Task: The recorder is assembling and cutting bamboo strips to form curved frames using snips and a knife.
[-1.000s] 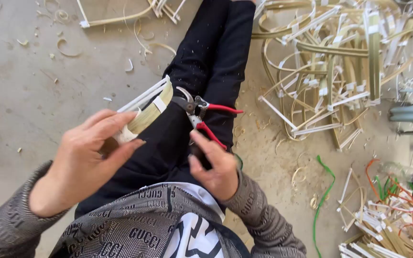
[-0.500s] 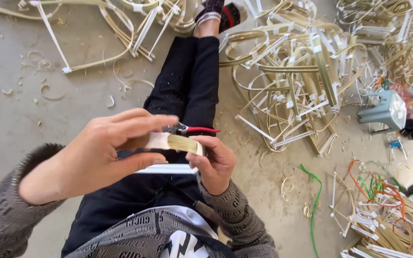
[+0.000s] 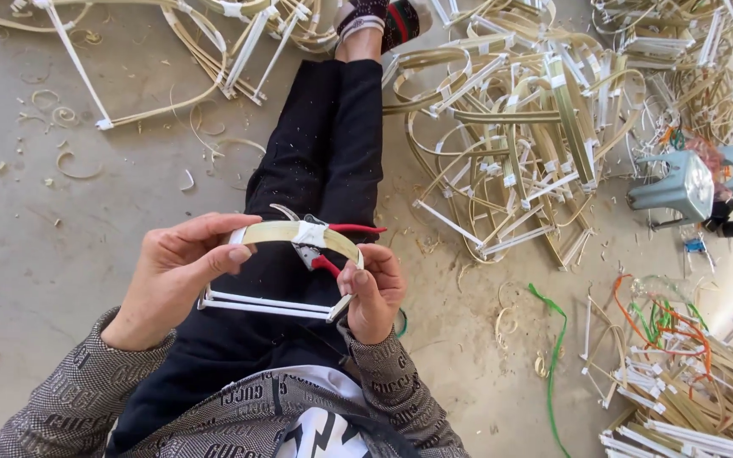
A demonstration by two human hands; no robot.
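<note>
I sit on a concrete floor with one black-trousered leg stretched out. My left hand grips the left end of a small bow-shaped frame, a curved bamboo strip joined to straight white sticks with white tape at the joints. My right hand holds the frame's right end together with red-handled pliers, whose metal jaws poke out behind the strip. The frame lies level above my thigh.
A big heap of the same bamboo-and-white-stick frames lies to the right, with more frames at the top left. A grey plastic stool, coloured wires, a green strap and bamboo shavings litter the floor.
The frame has been turned from a steep tilt to lying level across my lap. My hands have shifted to its two ends, and the view has tipped further forward.
</note>
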